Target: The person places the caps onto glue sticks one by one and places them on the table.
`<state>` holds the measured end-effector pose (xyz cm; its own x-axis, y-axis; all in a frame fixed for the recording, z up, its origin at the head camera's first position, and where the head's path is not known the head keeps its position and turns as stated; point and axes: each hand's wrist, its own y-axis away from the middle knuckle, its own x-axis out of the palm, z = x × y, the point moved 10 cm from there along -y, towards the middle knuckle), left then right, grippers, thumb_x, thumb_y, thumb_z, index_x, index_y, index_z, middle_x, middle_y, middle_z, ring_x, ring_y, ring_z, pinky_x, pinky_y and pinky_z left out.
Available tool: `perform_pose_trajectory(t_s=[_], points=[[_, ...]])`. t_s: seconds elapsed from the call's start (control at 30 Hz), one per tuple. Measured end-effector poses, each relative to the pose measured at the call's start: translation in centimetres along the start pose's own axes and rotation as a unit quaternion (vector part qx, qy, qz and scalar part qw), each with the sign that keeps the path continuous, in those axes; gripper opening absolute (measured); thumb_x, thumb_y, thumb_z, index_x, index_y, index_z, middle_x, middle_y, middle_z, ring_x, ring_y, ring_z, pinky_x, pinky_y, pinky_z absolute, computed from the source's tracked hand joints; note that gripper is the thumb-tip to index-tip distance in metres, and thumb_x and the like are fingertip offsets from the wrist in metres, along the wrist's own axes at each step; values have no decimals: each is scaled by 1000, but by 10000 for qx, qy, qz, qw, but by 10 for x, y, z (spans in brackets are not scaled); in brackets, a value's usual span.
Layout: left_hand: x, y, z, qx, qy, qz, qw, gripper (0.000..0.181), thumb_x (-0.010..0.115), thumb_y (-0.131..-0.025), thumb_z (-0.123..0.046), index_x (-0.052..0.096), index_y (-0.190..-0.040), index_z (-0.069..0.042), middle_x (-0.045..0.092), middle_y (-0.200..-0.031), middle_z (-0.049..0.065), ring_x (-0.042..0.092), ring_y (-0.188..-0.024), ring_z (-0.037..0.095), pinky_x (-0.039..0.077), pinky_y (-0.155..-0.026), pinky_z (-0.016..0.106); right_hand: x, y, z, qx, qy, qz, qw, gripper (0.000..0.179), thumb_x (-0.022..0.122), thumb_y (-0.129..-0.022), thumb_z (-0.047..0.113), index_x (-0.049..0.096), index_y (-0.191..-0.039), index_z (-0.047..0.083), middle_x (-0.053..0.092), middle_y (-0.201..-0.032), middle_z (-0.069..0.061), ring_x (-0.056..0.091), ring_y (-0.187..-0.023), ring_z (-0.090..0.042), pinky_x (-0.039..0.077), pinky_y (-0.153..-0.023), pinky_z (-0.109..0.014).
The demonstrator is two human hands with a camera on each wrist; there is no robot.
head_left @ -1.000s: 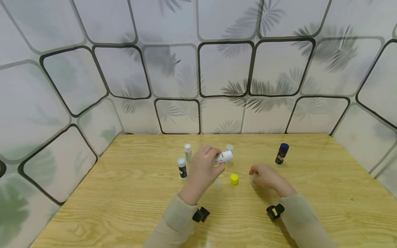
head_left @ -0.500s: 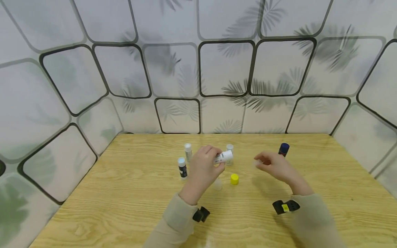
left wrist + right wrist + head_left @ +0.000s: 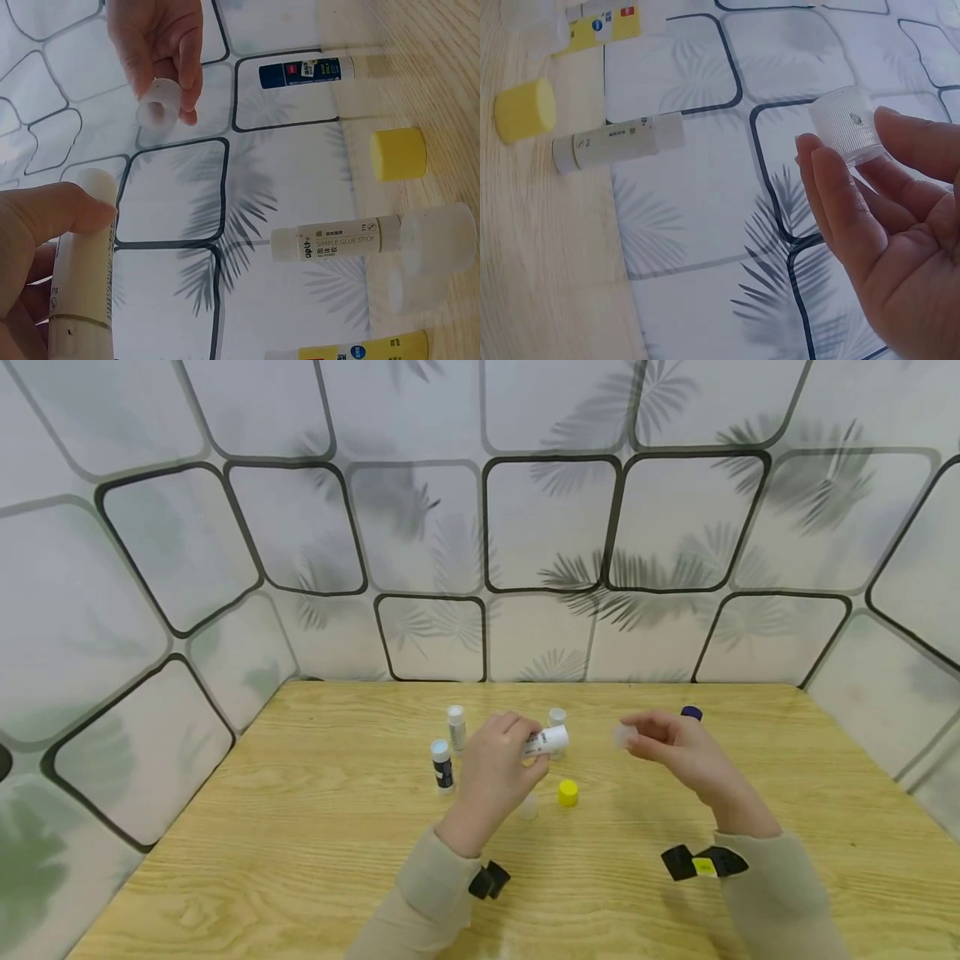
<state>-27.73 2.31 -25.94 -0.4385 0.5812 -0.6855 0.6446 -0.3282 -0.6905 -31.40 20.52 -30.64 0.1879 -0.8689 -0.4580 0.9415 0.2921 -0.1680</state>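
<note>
My left hand (image 3: 491, 777) grips a white glue stick (image 3: 547, 740) above the table, its exposed end pointing right. In the left wrist view, the thumb lies along that glue stick (image 3: 84, 277). My right hand (image 3: 693, 760) pinches a clear cap (image 3: 624, 737) in the air, to the right of the glue stick and apart from it. Fine ribs show on this clear cap (image 3: 846, 126) in the right wrist view. Below, a yellow cap (image 3: 567, 792) stands on the table, and translucent caps (image 3: 439, 240) stand near it.
Another white glue stick (image 3: 337, 238) stands behind the held one. To the left are a black-labelled stick (image 3: 443, 768) with a pale blue top and a white-topped stick (image 3: 456, 728). A dark blue glue stick (image 3: 306, 72) is partly hidden behind my right hand in the head view.
My right hand has risen from the table and moved right, with the clear cap now plainly visible in its fingers. The left hand and its glue stick have hardly moved.
</note>
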Motion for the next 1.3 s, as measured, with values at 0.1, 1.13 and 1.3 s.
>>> perform_pose_trajectory(t_s=[0.1, 1.13, 1.3], points=[[1, 0, -2, 77, -17, -6, 10000, 21, 72, -69, -16, 65, -87, -8, 60, -83, 0, 53, -70, 11, 43, -61, 18, 2, 1, 5, -34, -370, -9, 9993, 40, 51, -90, 15, 44, -120, -11, 53, -109, -22, 56, -89, -8, 47, -77, -24], [10, 2, -13, 327, -146, 242, 9991, 18, 71, -71, -19, 65, -87, -11, 60, -84, -3, 52, -73, 10, 43, -64, 21, 42, -1, 18, -248, -988, 418, 9939, 34, 50, -91, 13, 47, -116, -10, 53, -107, -21, 57, -92, -14, 46, -79, -27], [9, 2, -13, 337, -121, 234, 9991, 18, 71, -71, -19, 65, -87, -11, 60, -85, -3, 53, -74, 11, 43, -64, 21, 43, -1, 20, -178, -935, 385, 9947, 36, 51, -90, 15, 47, -117, -9, 53, -108, -21, 57, -92, -14, 46, -79, -27]])
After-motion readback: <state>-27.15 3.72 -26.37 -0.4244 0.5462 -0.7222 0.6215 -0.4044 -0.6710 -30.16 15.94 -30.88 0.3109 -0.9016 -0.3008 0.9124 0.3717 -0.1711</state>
